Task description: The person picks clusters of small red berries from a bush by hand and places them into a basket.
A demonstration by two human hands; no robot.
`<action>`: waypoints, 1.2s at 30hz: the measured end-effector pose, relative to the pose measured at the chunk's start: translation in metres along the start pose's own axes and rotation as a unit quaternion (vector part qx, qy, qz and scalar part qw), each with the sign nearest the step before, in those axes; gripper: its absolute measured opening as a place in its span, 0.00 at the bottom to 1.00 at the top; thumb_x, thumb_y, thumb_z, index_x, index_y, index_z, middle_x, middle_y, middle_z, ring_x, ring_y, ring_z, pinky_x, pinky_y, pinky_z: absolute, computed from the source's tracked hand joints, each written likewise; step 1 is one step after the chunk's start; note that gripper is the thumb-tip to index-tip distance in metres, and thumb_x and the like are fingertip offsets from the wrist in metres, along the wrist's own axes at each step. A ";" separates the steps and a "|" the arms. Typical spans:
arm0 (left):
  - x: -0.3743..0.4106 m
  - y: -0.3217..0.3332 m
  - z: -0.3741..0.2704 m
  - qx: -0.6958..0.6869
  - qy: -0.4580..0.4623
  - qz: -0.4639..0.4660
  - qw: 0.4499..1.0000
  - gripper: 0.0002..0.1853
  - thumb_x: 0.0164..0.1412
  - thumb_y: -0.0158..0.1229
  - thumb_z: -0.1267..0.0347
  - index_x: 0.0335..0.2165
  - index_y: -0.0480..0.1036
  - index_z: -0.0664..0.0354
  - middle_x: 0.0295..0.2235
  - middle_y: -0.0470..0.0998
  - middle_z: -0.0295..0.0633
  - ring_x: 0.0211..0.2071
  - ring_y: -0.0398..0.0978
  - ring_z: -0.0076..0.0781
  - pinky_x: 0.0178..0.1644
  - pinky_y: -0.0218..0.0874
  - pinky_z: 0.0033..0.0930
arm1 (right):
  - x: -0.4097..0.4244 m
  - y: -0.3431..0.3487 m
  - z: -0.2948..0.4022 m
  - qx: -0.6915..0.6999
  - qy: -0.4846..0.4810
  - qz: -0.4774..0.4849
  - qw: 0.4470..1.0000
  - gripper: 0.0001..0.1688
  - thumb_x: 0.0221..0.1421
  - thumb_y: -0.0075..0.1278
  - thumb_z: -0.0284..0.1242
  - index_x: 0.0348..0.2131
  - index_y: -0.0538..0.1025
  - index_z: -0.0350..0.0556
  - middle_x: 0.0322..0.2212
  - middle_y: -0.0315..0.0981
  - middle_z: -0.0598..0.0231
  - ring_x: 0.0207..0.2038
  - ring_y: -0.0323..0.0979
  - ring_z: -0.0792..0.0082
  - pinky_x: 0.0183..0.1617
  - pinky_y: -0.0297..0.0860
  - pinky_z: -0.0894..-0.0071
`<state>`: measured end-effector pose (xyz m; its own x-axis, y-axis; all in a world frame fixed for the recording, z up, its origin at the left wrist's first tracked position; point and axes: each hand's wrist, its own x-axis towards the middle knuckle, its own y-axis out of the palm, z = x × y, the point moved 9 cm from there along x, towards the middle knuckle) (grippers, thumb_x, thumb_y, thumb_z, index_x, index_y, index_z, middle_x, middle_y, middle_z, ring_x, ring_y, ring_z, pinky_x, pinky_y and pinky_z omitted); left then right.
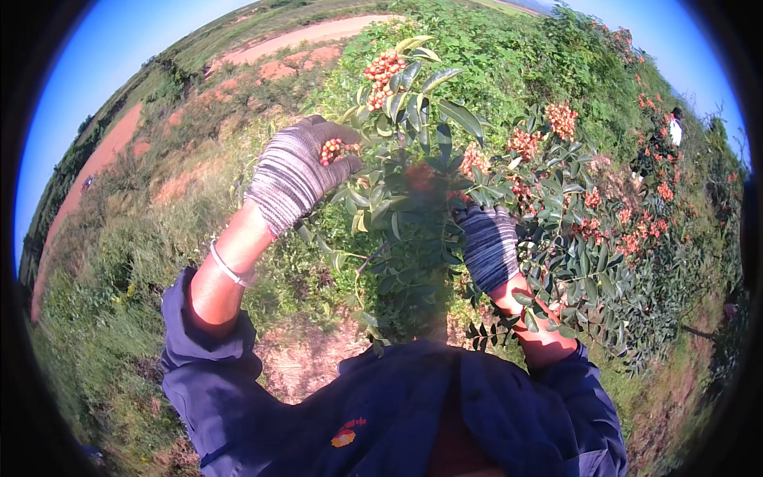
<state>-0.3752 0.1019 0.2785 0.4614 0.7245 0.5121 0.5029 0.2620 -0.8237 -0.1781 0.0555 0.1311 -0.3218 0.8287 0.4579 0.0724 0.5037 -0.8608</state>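
Observation:
My left hand (304, 164), in a striped grey knit glove, is raised at the upper left of the bush. Its thumb and fingers close around a small cluster of red Sichuan pepper berries (332, 151). Just above it, another berry cluster (382, 77) hangs among glossy leaves at a branch tip. My right hand (490, 239), in a similar glove, reaches into the foliage lower on the right. Its fingertips are partly hidden by leaves near a red berry cluster (458, 198), so its grip cannot be made out. Leafy twigs (411, 220) fill the space between both hands.
More red clusters (524, 145) cover the bush to the right. Leaves (539, 316) cross my right forearm. Green shrubs (512, 59) stand behind. A person (675, 128) is partly visible at far right. Bare reddish soil (316, 358) shows below the branches.

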 end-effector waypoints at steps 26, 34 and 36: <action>-0.015 -0.045 0.035 -0.207 -0.198 -0.003 0.958 0.15 0.57 0.58 0.61 0.37 0.76 0.62 0.25 0.77 0.36 0.27 0.72 0.21 0.33 0.66 0.27 | 0.012 0.007 -0.006 0.004 0.020 -0.002 1.000 0.10 0.49 0.45 0.27 0.31 0.77 0.49 0.30 0.73 0.61 0.29 0.72 0.63 0.35 0.64 0.62; 0.011 0.012 0.011 0.103 0.007 0.072 0.992 0.15 0.53 0.59 0.65 0.40 0.76 0.57 0.31 0.77 0.50 0.34 0.75 0.49 0.40 0.66 0.41 | 0.012 0.012 -0.007 -0.024 0.012 0.029 0.999 0.09 0.47 0.45 0.26 0.30 0.76 0.49 0.30 0.73 0.61 0.29 0.72 0.63 0.35 0.65 0.62; 0.017 0.019 0.015 0.117 0.030 0.056 0.991 0.17 0.53 0.58 0.64 0.43 0.75 0.56 0.31 0.76 0.51 0.33 0.75 0.50 0.39 0.66 0.42 | 0.011 0.012 -0.007 -0.009 0.008 0.041 0.999 0.09 0.47 0.46 0.26 0.31 0.76 0.49 0.30 0.73 0.60 0.30 0.72 0.63 0.36 0.65 0.62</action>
<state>-0.3684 0.1287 0.2675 0.5513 0.7197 0.4221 0.2662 0.3277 -0.9065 -0.1745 0.0719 0.1271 -0.2991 0.8712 0.3893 0.1143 0.4378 -0.8918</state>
